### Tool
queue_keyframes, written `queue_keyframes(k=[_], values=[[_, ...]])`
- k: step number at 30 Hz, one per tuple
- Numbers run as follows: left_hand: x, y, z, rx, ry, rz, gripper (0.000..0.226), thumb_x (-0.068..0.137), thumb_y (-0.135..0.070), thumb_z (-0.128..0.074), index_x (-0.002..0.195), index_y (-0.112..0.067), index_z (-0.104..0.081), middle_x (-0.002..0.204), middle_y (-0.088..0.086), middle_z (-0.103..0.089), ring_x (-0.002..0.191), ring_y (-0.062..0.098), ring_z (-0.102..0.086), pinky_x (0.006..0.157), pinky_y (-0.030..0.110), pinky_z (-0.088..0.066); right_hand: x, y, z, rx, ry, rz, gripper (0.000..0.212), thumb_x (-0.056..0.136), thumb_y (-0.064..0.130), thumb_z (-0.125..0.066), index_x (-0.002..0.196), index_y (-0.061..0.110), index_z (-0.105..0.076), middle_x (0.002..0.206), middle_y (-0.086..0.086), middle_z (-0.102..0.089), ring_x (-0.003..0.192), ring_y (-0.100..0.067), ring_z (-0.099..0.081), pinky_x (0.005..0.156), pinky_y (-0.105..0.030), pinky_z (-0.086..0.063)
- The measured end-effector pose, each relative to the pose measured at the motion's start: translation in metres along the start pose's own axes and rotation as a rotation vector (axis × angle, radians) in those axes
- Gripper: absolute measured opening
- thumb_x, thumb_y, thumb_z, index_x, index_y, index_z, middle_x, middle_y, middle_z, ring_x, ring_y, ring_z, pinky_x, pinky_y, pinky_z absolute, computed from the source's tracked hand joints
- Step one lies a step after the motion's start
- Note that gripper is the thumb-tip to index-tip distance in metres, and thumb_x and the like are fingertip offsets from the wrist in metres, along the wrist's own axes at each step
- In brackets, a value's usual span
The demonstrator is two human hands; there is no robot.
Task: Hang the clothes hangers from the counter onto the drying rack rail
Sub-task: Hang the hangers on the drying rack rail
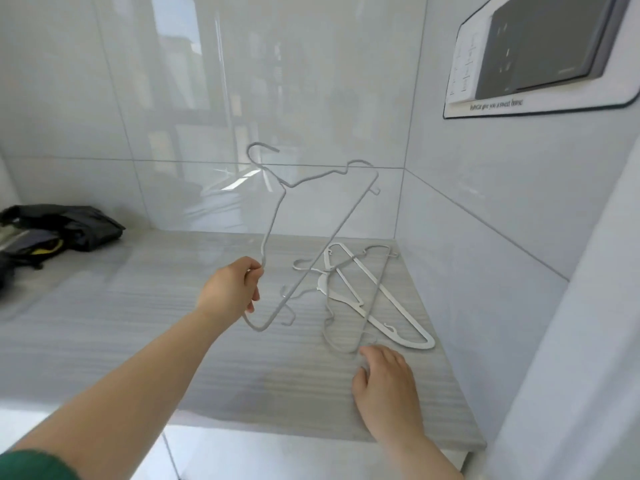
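Clothes hangers (pixel 375 292): a loose, crossed heap at 4 o'clock on the counter (pixel 156 334), plus one in the air.

- Nearest, 5 o'clock: right hand (pixel 384 379), palm down, fingers loose and apart, holding nothing. Its fingertips are just beside the near loop of the heap. I cannot tell whether they touch.
- In the heap: thin grey wire frames lying across a flat white plastic hanger (pixel 394 301). Their hooks and notches overlap, so I expect lifting one to drag its neighbours.
- 7 o'clock, mid-depth: left hand (pixel 232 289) pinching a grey wire hanger (pixel 273 223) on one shoulder arm. It is clear of the counter and tilted, with the hook up toward 12.
- Far: dark bag (pixel 59 226) at 9 o'clock, glossy tiled wall behind, wall panel (pixel 540 53) at 1 o'clock. Drying rack rail not in view.

Handling, my read: very light and springy rather than rigid. The wire looks coated and likely a bit slick. Not fragile. The off-centre pinch lets it swing, so I'd hold at the neck below the hook. For the heap, I'd take the topmost frame by its hook.
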State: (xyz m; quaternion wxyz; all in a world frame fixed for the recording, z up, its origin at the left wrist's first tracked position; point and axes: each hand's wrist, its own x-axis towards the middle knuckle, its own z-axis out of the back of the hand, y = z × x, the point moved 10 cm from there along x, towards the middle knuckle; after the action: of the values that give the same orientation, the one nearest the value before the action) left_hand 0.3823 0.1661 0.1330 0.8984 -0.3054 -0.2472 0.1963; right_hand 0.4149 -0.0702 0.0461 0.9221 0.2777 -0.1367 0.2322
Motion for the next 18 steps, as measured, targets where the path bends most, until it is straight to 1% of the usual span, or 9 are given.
queue_keyframes(k=[3,5,7,9,11,13,15,17,18], values=[[-0.030,0.000,0.038,0.114,-0.031,-0.026,0.011,0.094,-0.020,-0.040,0.087,-0.020,-0.048,0.053,-0.006,-0.053,0.038,0.009,-0.049,0.044,0.020,-0.036,0.004,0.016,0.014,0.105,-0.016,0.034,0.036,0.087,0.007,-0.046,0.123,0.011,-0.052,0.129,-0.003,-0.052,0.122,-0.022,-0.042,0.103,-0.025,-0.026],[-0.054,-0.002,0.061,0.170,-0.047,-0.019,0.010,0.094,-0.021,-0.041,0.089,-0.020,-0.049,0.051,-0.005,-0.052,0.032,0.005,-0.044,0.038,0.014,-0.034,0.009,0.040,0.036,0.203,-0.072,0.101,0.037,0.084,-0.001,-0.048,0.121,0.003,-0.054,0.131,-0.011,-0.050,0.123,-0.030,-0.042,0.104,-0.031,-0.027],[-0.082,-0.004,0.082,0.246,-0.065,0.021,0.009,0.094,-0.025,-0.041,0.091,-0.023,-0.049,0.049,-0.005,-0.050,0.028,0.004,-0.043,0.035,0.010,-0.033,0.015,0.069,0.065,0.285,-0.147,0.217,0.038,0.080,-0.008,-0.050,0.118,-0.004,-0.054,0.129,-0.019,-0.050,0.121,-0.035,-0.044,0.104,-0.036,-0.030],[-0.114,-0.009,0.101,0.330,-0.088,0.060,0.011,0.094,-0.028,-0.040,0.094,-0.025,-0.050,0.050,-0.007,-0.048,0.032,0.004,-0.044,0.039,0.013,-0.035,0.016,0.098,0.096,0.341,-0.223,0.345,0.039,0.078,-0.012,-0.050,0.118,-0.008,-0.053,0.129,-0.024,-0.049,0.121,-0.039,-0.045,0.104,-0.040,-0.031],[-0.148,-0.020,0.119,0.429,-0.135,0.066,0.017,0.094,-0.029,-0.040,0.101,-0.021,-0.053,0.050,-0.009,-0.045,0.039,0.005,-0.043,0.045,0.017,-0.036,0.018,0.123,0.119,0.346,-0.217,0.436,0.044,0.083,-0.009,-0.047,0.127,-0.005,-0.045,0.138,-0.022,-0.040,0.128,-0.036,-0.037,0.108,-0.037,-0.024],[-0.183,-0.031,0.135,0.528,-0.191,0.065,0.021,0.094,-0.030,-0.040,0.106,-0.019,-0.054,0.051,-0.012,-0.041,0.043,0.003,-0.040,0.048,0.014,-0.033,0.020,0.146,0.136,0.325,-0.202,0.521,0.050,0.086,-0.004,-0.044,0.135,0.000,-0.035,0.147,-0.019,-0.028,0.135,-0.032,-0.026,0.111,-0.033,-0.016],[-0.219,-0.040,0.147,0.622,-0.240,0.088,0.023,0.094,-0.032,-0.039,0.107,-0.020,-0.054,0.049,-0.014,-0.038,0.046,0.010,-0.041,0.046,0.015,-0.030,0.018,0.169,0.147,0.288,-0.196,0.611,0.055,0.088,0.000,-0.045,0.139,0.004,-0.028,0.151,-0.017,-0.019,0.139,-0.030,-0.018,0.113,-0.033,-0.010],[-0.256,-0.047,0.160,0.672,-0.296,0.126,0.023,0.093,-0.032,-0.039,0.107,-0.021,-0.054,0.048,-0.016,-0.036,0.053,0.016,-0.043,0.046,0.013,-0.026,0.008,0.193,0.153,0.244,-0.196,0.703,0.057,0.088,0.004,-0.047,0.141,0.007,-0.026,0.151,-0.015,-0.019,0.140,-0.029,-0.015,0.115,-0.036,-0.005],[-0.274,-0.050,0.166,0.685,-0.314,0.153,0.023,0.093,-0.032,-0.040,0.107,-0.021,-0.055,0.049,-0.017,-0.037,0.055,0.016,-0.044,0.046,0.010,-0.024,0.002,0.202,0.157,0.232,-0.200,0.731,0.056,0.088,0.005,-0.048,0.140,0.007,-0.029,0.149,-0.014,-0.024,0.139,-0.031,-0.016,0.114,-0.039,-0.002]])
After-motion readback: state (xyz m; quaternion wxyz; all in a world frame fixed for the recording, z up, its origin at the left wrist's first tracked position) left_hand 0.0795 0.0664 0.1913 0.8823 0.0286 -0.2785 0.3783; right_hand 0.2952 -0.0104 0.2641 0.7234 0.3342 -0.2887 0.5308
